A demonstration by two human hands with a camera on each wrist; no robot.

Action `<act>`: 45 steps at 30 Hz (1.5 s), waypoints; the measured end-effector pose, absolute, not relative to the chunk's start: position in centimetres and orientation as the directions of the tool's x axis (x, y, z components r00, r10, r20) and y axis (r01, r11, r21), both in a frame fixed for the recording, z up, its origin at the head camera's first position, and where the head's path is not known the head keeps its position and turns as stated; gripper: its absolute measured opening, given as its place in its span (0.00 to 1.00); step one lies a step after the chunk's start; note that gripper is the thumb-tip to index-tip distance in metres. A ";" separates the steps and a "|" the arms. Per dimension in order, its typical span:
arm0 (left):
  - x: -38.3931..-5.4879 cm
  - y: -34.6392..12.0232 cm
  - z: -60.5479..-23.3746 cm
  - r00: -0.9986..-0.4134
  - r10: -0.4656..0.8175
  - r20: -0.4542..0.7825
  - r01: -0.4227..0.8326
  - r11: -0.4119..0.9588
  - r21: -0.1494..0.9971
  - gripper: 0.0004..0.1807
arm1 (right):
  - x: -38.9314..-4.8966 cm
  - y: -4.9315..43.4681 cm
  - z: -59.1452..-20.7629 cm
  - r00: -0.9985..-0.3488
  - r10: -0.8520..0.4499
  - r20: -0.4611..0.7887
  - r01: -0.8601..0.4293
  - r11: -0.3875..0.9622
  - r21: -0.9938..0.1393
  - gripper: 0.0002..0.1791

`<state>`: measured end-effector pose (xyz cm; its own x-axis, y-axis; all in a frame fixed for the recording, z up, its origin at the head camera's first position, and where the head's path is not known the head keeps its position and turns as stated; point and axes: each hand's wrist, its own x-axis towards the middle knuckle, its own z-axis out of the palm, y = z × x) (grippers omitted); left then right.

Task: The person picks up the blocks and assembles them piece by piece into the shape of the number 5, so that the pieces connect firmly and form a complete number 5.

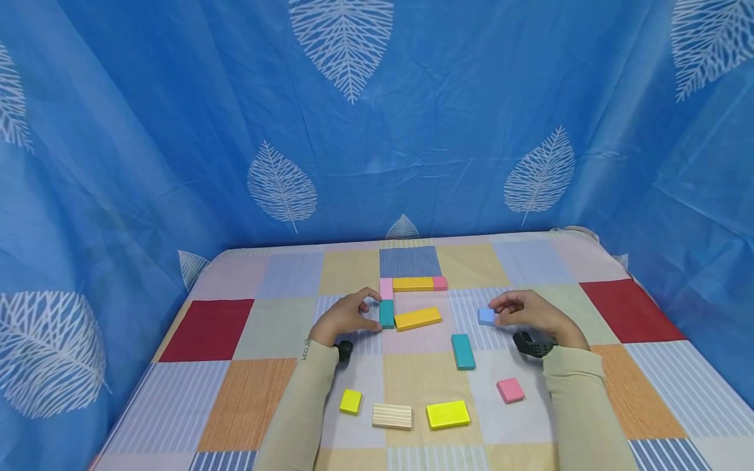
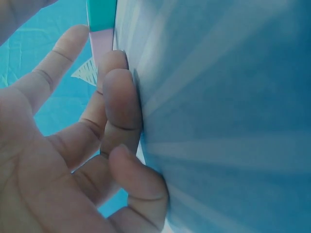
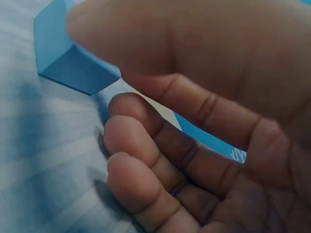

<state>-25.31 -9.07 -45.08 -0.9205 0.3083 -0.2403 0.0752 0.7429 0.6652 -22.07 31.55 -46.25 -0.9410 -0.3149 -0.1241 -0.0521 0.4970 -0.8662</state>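
In the head view, my left hand (image 1: 346, 316) has its thumb and index finger at the two ends of a teal block (image 1: 386, 314). This block lies end to end with a lilac block (image 1: 385, 288), and the left wrist view shows the index fingertip at their joint. My right hand (image 1: 533, 313) pinches a small blue block (image 1: 485, 316) by its right side, between thumb and index finger; its other fingers curl beneath the palm. Between the hands lies a slanted orange block (image 1: 418, 318), close beside the teal one.
At the back, a long orange block (image 1: 412, 284) joins the lilac one and a pink block (image 1: 440, 283). Nearer are another teal block (image 1: 463, 352), a pink square (image 1: 510, 390), a yellow block (image 1: 448, 415), a ridged wooden block (image 1: 392, 416) and a yellow square (image 1: 350, 401) on the patchwork cloth (image 1: 271, 327).
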 end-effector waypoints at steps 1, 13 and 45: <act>-25.3 -9.1 -45.1 -0.921 0.307 -0.241 0.074 0.743 0.665 0.31 | -22.1 31.5 -46.3 -0.941 -0.315 -0.124 -0.052 0.495 -0.867 0.19; -25.3 -9.2 -45.1 -0.919 0.309 -0.246 0.072 0.744 0.665 0.31 | -22.0 30.7 -46.0 -0.959 -0.246 -0.137 -0.030 0.572 -0.819 0.17; -25.4 -9.0 -45.2 -0.920 0.301 -0.252 0.071 0.759 0.648 0.30 | -23.0 27.1 -46.0 -0.951 -0.303 -0.058 -0.152 0.624 -0.766 0.13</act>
<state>-25.44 -9.01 -45.18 -0.9198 0.3011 -0.2518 0.0711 0.7586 0.6476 -22.98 27.06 -45.98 -0.9514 -0.3026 -0.0576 -0.1521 0.6242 -0.7663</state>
